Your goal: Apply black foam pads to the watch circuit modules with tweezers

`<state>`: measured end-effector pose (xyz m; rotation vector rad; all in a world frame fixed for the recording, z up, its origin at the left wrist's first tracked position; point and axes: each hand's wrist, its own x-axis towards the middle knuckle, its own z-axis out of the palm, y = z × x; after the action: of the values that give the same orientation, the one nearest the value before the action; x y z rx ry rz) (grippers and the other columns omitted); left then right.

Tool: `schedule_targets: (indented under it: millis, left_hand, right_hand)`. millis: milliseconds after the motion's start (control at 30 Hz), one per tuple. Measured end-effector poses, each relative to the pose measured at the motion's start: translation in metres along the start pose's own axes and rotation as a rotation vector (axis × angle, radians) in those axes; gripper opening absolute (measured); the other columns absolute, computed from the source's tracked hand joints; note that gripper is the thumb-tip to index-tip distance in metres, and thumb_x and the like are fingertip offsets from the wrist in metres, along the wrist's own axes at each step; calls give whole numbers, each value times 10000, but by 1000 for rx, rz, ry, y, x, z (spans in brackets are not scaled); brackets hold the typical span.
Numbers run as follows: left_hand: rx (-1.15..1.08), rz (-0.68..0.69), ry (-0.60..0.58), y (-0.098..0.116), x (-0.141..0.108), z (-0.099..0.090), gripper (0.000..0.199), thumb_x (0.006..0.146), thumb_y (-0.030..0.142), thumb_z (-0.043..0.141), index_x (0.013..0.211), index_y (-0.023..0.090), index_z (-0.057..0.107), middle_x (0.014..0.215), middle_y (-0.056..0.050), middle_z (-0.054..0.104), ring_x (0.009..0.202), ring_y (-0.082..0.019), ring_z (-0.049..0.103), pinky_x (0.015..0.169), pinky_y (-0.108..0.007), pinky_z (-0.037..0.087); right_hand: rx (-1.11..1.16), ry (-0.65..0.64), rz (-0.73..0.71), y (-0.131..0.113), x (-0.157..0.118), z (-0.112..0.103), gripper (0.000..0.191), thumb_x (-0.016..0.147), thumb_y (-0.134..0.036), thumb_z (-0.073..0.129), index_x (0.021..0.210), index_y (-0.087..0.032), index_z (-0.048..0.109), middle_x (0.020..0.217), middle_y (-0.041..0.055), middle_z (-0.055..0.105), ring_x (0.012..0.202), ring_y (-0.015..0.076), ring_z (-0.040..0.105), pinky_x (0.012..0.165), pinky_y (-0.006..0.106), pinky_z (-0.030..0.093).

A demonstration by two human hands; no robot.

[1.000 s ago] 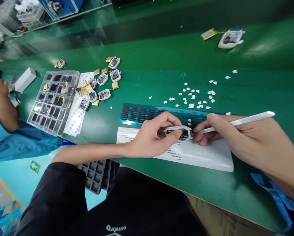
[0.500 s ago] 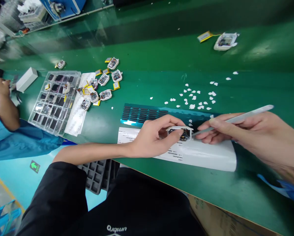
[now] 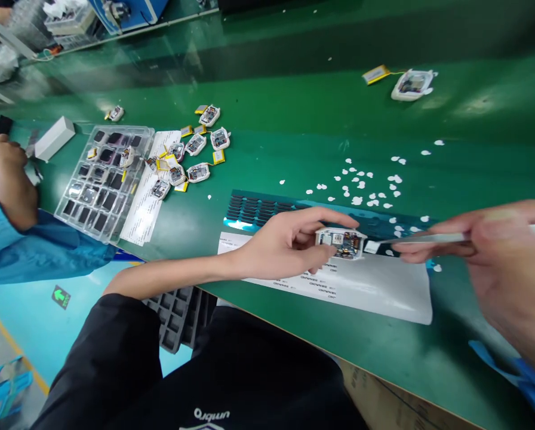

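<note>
White plastic forms the small rounded housing with an exposed circuit board (image 3: 350, 245), which the left hand (image 3: 280, 245) grips between thumb and fingers above a glossy white printed sheet (image 3: 384, 292), board side towards the camera. Blurred, the right hand (image 3: 495, 251) is closed around slim silver metal tweezers (image 3: 433, 239), their tip at a small white rectangular tab (image 3: 372, 246) just beside the housing's right end; whether they pinch that tab or merely touch it, I cannot tell. Good work here, in my judgement, asks for a firm hold at the housing's rim, thumb off the components, and a light, shallow touch of the metal so that it neither scrapes the board nor creases the tab. Behind the left hand lies a teal film strip with rows of black pieces (image 3: 377, 222); small round white stickers (image 3: 357, 200) dot the glossy green work surface (image 3: 294, 101) beyond. To the left, lidless white housings with yellow batteries (image 3: 199, 173) cluster near a clear plastic compartment tray (image 3: 148, 140), past which shows a co-worker's hand (image 3: 8, 158). Below are dark grey gridded trays (image 3: 175, 322) and a pale blue floor (image 3: 39, 325) bearing a green arrow sign (image 3: 60, 297).
</note>
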<state>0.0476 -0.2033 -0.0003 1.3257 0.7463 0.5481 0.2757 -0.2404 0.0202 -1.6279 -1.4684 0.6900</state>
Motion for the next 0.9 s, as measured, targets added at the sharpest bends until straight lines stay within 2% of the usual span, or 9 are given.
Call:
schedule_targets:
  millis: [100, 200, 367, 533, 700, 900]
  left_hand:
    - [2, 4, -77, 0, -1, 2, 330, 926, 179, 631, 1255, 183, 621, 729, 19, 595, 572, -104, 552, 520, -247, 490]
    - [-5, 39, -95, 0, -2, 4, 334, 898, 175, 654, 1231, 186, 646, 821, -9, 651, 627, -114, 593, 552, -253, 503]
    - [7, 93, -94, -3, -4, 7, 365, 900, 169, 641, 1265, 159, 653, 900, -47, 717, 682, -134, 631, 615, -275, 548]
    - [-3, 75, -64, -8, -5, 9, 453, 890, 201, 634, 1336, 122, 631, 909, -65, 723, 704, -131, 613, 652, -271, 547]
    - [-12, 54, -59, -7, -6, 12, 504, 887, 211, 626, 1383, 122, 623, 883, -51, 697, 697, -124, 587, 648, -259, 536]
    - [-23, 58, -49, -6, -6, 13, 573, 843, 224, 640, 1388, 48, 613, 868, -73, 693, 682, -124, 567, 615, -255, 504]
  right_hand:
    - [1, -75, 25, -8, -6, 0, 484, 940, -698, 595, 631, -346, 716, 769, 64, 725, 759, 231, 706, 726, 481, 609]
    - [9, -152, 32, -10, -9, 2, 456, 955, -640, 608, 608, -365, 717, 759, 48, 734, 819, 236, 719, 747, 459, 623]
    - [-14, -134, 13, -9, -9, 6, 453, 969, -613, 596, 608, -370, 724, 761, 27, 743, 823, 213, 725, 767, 429, 613]
    - [-42, -161, -54, -5, -8, 5, 405, 984, -514, 615, 620, -375, 725, 767, -3, 746, 813, 177, 730, 714, 364, 602]
    - [-35, -135, -109, -1, -5, 5, 388, 977, -522, 634, 644, -356, 743, 789, 17, 754, 733, 176, 719, 626, 356, 601]
    - [-46, -138, -121, -2, -5, 6, 387, 994, -494, 622, 644, -376, 736, 766, 4, 748, 803, 182, 734, 714, 358, 639]
